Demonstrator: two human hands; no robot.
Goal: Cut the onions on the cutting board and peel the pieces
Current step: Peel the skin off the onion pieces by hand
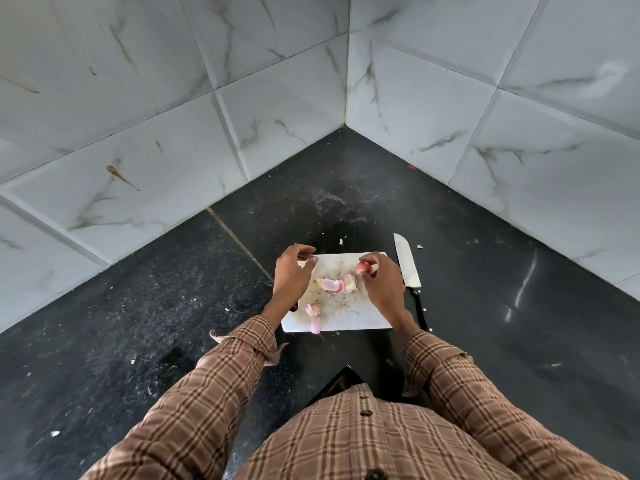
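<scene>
A white cutting board [360,317] lies on the black counter. Cut pink onion pieces [337,284] rest near its middle, and smaller pieces [314,318] sit at its near left edge. My right hand [382,284] hovers over the board's right side, its fingertips closed on a reddish onion piece [363,268]. My left hand [292,277] is over the board's far left corner with fingers curled and slightly apart, and I see nothing in it. A knife [408,268] lies on the counter just right of the board, blade pointing away.
The black counter [173,323] forms a corner, closed in by marble-tiled walls [207,98] on the left and right. Small white scraps are scattered on the counter around the board. The counter's near edge meets my checked shirt.
</scene>
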